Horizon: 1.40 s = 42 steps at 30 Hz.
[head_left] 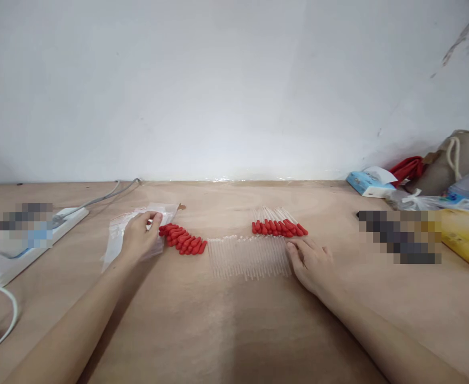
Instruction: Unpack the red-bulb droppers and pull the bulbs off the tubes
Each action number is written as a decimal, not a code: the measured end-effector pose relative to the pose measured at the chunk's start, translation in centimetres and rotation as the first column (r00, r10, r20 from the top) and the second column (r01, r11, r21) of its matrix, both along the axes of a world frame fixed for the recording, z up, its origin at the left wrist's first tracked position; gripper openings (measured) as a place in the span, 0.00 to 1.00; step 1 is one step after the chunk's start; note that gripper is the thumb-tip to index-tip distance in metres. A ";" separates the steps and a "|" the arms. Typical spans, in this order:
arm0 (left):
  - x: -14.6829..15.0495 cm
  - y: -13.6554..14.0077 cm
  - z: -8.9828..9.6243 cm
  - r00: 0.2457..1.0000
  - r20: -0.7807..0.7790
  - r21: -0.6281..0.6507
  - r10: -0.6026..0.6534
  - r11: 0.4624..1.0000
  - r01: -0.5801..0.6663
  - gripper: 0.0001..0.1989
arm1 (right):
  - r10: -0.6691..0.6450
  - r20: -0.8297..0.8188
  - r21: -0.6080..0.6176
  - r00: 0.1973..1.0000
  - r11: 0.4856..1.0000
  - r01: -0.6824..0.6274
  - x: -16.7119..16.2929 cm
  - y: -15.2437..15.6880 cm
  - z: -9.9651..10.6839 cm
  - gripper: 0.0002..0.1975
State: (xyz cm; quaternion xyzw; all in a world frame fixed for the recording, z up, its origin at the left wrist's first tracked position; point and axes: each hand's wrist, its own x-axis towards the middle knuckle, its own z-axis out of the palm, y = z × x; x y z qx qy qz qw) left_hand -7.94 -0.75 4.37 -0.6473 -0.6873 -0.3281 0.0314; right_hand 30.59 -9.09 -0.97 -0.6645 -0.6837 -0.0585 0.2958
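Observation:
My left hand is at the left end of a row of red rubber bulbs. Its thumb and fingers are closed, with a red bulb showing between them. Under and behind that hand lies a clear plastic bag. Thin clear glass tubes lie side by side in the middle of the table. My right hand rests at the right end of these tubes, its thumb and forefinger closed at the upper end of the last one. Just beyond are droppers with red bulbs, their clear tubes pointing towards the wall.
On the left, a white power strip with a grey cable runs along the wooden table. To the right are a blue tissue pack, a yellow package and a beige bag. A pale wall borders the back edge.

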 end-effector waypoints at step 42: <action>11.3 -6.9 -4.1 0.676 -0.169 0.280 -0.717 0.623 0.731 0.05 | 0.483 0.093 0.293 0.871 0.823 -0.487 -2.6 -2.0 1.3 0.16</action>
